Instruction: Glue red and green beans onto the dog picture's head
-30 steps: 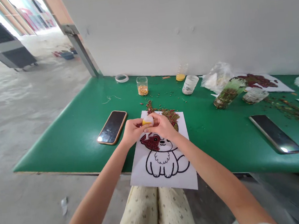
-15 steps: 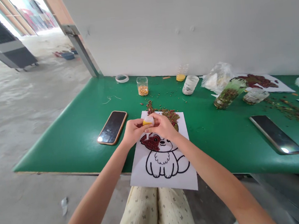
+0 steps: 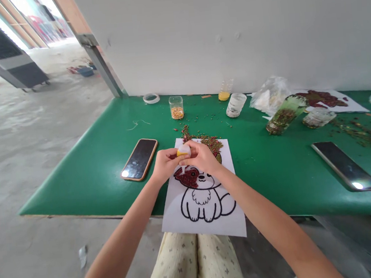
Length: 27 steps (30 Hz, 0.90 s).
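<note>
- Head view: left hand point(image 3: 164, 162) has its fingers pinched narrow on a small bottle point(image 3: 184, 150), white with a yellow band.
- Right hand point(image 3: 202, 155) closes on the bottle from the other side, thumb and fingers drawn in.
- Bottle is over the upper part of a paper sheet point(image 3: 176, 214); its white tip point(image 3: 183, 169) points down near the dark red patch point(image 3: 187, 179) on the dog's face. Contact with the paper: cannot tell.
- Loose seeds point(image 3: 211, 144) lie across the sheet's top edge, just beyond the right fingers.
- Sheet's lower end overhangs the green table point(image 3: 92, 165).
- Phone point(image 3: 140, 159) to the left; cup of yellow grains point(image 3: 177, 112) behind.
- Handling, judged: two-handed grip suits fine control. Squeeze lightly and evenly, tip low, wrists quiet; keep knuckles off the seeds and forearms off the overhanging paper, which could shift.
</note>
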Available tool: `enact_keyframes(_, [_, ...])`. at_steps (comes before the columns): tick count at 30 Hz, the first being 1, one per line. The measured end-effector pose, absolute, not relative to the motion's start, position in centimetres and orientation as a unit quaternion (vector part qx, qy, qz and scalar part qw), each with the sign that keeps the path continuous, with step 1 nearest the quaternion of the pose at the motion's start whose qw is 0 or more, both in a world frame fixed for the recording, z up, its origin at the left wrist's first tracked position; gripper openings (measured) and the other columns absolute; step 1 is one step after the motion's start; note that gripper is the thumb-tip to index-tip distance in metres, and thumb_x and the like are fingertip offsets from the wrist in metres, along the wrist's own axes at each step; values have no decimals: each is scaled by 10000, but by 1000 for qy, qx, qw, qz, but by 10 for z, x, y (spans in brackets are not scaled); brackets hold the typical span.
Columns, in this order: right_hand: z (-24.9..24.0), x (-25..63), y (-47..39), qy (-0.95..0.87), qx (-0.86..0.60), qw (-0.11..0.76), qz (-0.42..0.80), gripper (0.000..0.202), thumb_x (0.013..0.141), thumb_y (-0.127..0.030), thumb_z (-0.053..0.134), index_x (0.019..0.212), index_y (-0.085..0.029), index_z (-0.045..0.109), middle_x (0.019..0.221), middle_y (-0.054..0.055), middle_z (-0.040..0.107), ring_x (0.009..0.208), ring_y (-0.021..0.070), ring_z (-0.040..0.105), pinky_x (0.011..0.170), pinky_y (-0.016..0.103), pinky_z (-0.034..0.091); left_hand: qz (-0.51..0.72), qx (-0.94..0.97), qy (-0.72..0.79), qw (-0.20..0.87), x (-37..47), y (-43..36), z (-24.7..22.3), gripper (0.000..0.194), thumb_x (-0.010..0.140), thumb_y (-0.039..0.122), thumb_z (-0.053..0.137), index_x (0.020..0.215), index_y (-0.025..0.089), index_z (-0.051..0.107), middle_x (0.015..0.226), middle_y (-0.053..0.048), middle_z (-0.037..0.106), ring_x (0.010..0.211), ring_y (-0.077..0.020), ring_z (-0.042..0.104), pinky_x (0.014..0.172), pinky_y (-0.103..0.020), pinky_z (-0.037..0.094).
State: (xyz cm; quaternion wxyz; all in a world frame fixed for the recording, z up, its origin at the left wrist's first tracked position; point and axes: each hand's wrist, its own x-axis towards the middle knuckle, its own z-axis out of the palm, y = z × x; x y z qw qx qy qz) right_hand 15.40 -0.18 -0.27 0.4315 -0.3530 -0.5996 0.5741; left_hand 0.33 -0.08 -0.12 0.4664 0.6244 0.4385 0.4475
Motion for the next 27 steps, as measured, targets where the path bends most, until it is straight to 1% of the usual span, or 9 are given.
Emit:
enact_keyframes(6, [-1, 154, -3, -602, -352, 439, 567, 393, 547, -294, 801, 820, -205, 532, 716, -42, 574, 646, 125, 573, 610, 267, 487, 446, 630, 441, 458, 5, -3, 4, 281, 599, 365, 764, 647, 97, 694, 574, -19, 608, 536, -108, 500, 503, -217, 378])
enact_keyframes(12, [0, 155, -3, -605, -357, 432, 566, 407, 545, -318, 804, 832, -213, 535, 732, -33, 585, 669, 142, 579, 641, 291, 497, 445, 635, 448, 444, 5, -4, 6, 304, 604, 399, 751, 610, 104, 676, 560, -20, 600, 528, -111, 493, 490, -222, 378])
enact_keyframes(22, [-1, 154, -3, -598, -339, 443, 576, 390, 551, -310, 803, 816, -205, 537, 711, -41, 561, 657, 130, 556, 645, 284, 480, 442, 636, 453, 442, 4, -4, 6, 324, 611, 404, 757, 661, 88, 700, 593, -36, 622, 563, -125, 517, 509, -226, 381])
enact_keyframes(27, [0, 154, -4, -606, -348, 441, 563, 389, 553, -315, 802, 822, -207, 542, 725, -37, 575, 670, 134, 558, 650, 285, 479, 442, 642, 452, 433, 3, -4, 8, 316, 623, 399, 755, 673, 91, 708, 600, -36, 630, 564, -123, 518, 519, -227, 385])
